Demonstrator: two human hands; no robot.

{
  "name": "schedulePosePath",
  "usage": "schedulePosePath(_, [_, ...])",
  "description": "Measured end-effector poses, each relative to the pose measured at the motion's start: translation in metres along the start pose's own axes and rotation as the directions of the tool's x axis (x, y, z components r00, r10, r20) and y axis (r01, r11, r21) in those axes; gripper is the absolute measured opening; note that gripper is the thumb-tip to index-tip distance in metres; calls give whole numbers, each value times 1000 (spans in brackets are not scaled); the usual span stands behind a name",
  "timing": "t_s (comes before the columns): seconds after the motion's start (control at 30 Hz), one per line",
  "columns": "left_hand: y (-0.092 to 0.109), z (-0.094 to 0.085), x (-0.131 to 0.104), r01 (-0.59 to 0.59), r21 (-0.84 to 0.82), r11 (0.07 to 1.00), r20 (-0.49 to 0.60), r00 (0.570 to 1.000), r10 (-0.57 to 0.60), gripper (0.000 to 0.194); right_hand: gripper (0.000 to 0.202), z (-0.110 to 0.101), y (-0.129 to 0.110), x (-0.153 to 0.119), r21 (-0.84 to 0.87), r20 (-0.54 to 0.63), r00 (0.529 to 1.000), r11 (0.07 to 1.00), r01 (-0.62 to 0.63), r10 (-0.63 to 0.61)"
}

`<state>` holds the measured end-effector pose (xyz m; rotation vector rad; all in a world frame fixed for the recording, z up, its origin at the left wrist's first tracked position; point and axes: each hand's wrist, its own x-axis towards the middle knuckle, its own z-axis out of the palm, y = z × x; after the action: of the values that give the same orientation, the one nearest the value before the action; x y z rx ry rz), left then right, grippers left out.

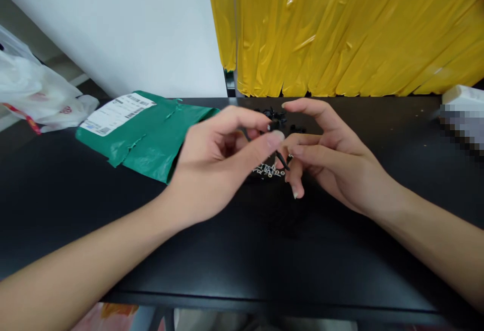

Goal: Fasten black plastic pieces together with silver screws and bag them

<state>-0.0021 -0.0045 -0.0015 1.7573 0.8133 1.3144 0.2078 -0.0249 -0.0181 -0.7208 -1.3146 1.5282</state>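
My left hand pinches a small black part between thumb and index finger, above the table. A curved dark strip shows just below that pinch, and whether it belongs to the same part I cannot tell. Close by on the right, my right hand has its index finger raised and its thumb closed against another finger. Something tiny and shiny shows at those fingertips, too small to name. Under the hands lie several small metal pieces, like screws and washers. Behind them sits a pile of small black parts, partly hidden by fingers.
A green plastic mailing bag with a white label lies left of my hands on the black table. A white plastic bag is at the far left. Yellow plastic sheeting hangs behind. A white object, partly pixelated, stands at right.
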Motion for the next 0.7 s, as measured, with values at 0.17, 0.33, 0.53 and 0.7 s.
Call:
schedulePosePath(0.17, [-1,-52,32,-391,702,596,53,862,504,17,37,-2,0,0,-83,-149,982,991,108,-119])
schedulePosePath(0.33, [0,-107,47,-259,937,233,227,961,155,17,27,-1,-1,-1,-69,-247,954,985,157,-169])
schedulePosePath(0.53, [-16,-117,44,-265,906,329,280,960,2,17,16,1,-1,-3,-100,-256,946,979,177,-197])
schedulePosePath(0.7, [-24,-99,37,-266,896,356,317,944,-92,14,17,3,1,-5,-138,-192,966,980,147,-172])
